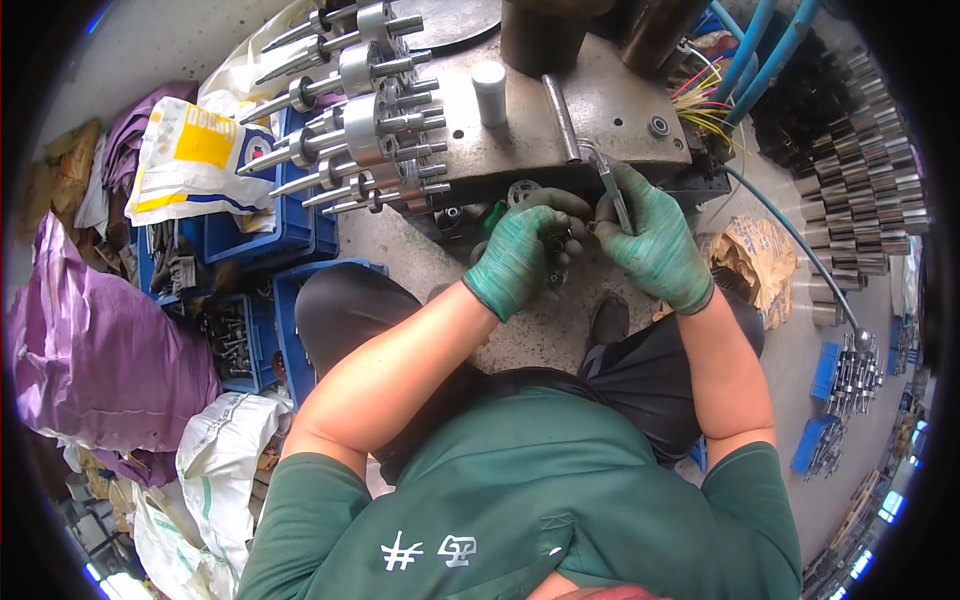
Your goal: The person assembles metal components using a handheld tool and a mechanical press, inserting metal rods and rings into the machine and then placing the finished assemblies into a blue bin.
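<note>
desk (600,95): made of thick, worn grey metal, pierced by small holes, fitted with a metal ring (659,125) near its right end
grey cylinder (489,95): standing upright on the desk
steel rod (562,118): lying on the desk, reaching its near edge
dark column (543,38): rising from the far part of the desk
stepped shafts (370,135): crowded together at the left end of the desk, fitted with round collars
blue crates and sacks: spread over the floor (535,345) left of the desk, including a large purple sack (105,355)
metal cylinders (865,190): set in rows, well right of the desk
wires (705,105): bunched in yellow and red at the right end of the desk
right hand (652,245): gloved in green, gripping a slim metal tool (613,195)
metal tool: held at the desk's near edge, close to the rod
left hand (525,250): gloved, fingers curled, just before the desk's near edge; cannot tell whether gripping anything
</note>
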`<state>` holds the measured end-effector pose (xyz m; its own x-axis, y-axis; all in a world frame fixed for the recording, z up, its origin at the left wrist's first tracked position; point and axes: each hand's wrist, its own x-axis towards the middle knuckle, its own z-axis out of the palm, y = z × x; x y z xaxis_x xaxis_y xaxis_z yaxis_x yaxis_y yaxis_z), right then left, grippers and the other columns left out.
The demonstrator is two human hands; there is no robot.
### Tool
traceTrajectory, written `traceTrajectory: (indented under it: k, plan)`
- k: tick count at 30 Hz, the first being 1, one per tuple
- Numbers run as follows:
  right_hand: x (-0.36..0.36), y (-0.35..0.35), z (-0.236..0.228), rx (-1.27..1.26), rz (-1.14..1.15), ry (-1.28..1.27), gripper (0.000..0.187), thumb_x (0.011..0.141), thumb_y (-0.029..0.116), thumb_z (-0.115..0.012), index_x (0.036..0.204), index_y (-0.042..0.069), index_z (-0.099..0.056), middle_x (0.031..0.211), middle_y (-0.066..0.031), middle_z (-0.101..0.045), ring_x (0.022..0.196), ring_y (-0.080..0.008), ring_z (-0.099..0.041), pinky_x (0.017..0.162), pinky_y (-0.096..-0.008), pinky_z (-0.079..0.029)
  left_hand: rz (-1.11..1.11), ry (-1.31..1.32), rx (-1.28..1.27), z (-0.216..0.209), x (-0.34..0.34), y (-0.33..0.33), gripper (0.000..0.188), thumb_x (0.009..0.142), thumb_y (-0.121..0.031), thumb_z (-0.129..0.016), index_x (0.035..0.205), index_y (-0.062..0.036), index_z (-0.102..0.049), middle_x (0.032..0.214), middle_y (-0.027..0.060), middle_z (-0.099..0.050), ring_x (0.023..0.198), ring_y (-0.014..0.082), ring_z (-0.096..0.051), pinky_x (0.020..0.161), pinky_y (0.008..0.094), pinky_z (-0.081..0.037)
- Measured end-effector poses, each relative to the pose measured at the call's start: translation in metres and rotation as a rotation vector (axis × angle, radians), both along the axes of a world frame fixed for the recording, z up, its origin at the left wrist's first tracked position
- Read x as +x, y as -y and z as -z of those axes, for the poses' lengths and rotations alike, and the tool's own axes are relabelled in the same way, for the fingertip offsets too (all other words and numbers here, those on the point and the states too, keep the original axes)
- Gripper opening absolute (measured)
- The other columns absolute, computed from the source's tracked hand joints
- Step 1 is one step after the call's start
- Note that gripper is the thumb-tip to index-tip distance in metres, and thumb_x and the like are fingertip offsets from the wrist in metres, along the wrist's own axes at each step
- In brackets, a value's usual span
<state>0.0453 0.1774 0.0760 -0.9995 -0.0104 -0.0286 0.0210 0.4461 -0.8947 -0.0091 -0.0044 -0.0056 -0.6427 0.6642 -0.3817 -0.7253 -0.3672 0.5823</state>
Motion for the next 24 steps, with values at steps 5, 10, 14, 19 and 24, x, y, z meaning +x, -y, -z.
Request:
traceTrajectory:
  k: [5, 10, 14, 19, 24]
  plan:
    - [-0.004, 0.001, -0.002, -0.035, 0.022, 0.025, 0.055, 0.085, 0.005, -0.066, 0.138, -0.005, -0.056, 0.083, -0.0058, -0.065, 0.076, -0.0108, -0.061, 0.074, -0.0291, -0.053, 0.083, -0.005, 0.036, 0.0, 0.005, -0.002, 0.03, 0.1, -0.021, -0.061, 0.125, -0.0036, -0.061, 0.096, 0.0053, -0.066, 0.077, 0.0152, -0.063, 0.071, 0.027, -0.052]
    - [-0.003, 0.001, 0.012, 0.046, 0.121, -0.025, 0.053, 0.083, 0.006, -0.07, 0.133, -0.004, -0.058, 0.086, -0.008, -0.067, 0.078, -0.0129, -0.062, 0.076, -0.0314, -0.054, 0.095, -0.121, -0.044, -0.009, 0.009, -0.006, 0.031, 0.102, -0.026, -0.062, 0.126, -0.0056, -0.06, 0.101, 0.0049, -0.066, 0.082, 0.0139, -0.064, 0.071, 0.0274, -0.052]
    - [-0.004, 0.006, 0.014, 0.048, 0.149, -0.05, 0.052, 0.085, 0.008, -0.073, 0.134, -0.003, -0.058, 0.097, -0.0103, -0.068, 0.085, -0.0142, -0.064, 0.077, -0.0316, -0.055, 0.041, -0.197, -0.146, -0.001, 0.007, -0.004, 0.024, 0.102, -0.025, -0.063, 0.12, -0.0084, -0.06, 0.102, 0.0037, -0.066, 0.085, 0.013, -0.064, 0.071, 0.0272, -0.052]
    - [-0.004, 0.001, 0.01, -0.401, 0.099, 0.034, 0.062, 0.088, 0.009, -0.073, 0.144, -0.002, -0.051, 0.121, -0.016, -0.063, 0.104, -0.0144, -0.062, 0.09, -0.0318, -0.054, -0.097, -0.125, -0.104, -0.026, -0.002, 0.005, 0.017, 0.099, -0.02, -0.066, 0.111, -0.0099, -0.06, 0.102, 0.0055, -0.068, 0.085, 0.0156, -0.065, 0.073, 0.0314, -0.053]
    - [-0.003, -0.006, 0.007, 0.273, -0.003, -0.355, 0.076, 0.068, -0.002, -0.068, 0.143, 0.006, -0.058, 0.118, -0.0188, -0.063, 0.107, -0.0384, -0.063, 0.099, -0.0407, -0.051, -0.281, -0.095, -0.004, -0.023, -0.018, 0.012, 0.008, 0.097, -0.015, -0.063, 0.103, -0.0117, -0.06, 0.102, 0.0068, -0.071, 0.085, 0.018, -0.067, 0.075, 0.0325, -0.053]
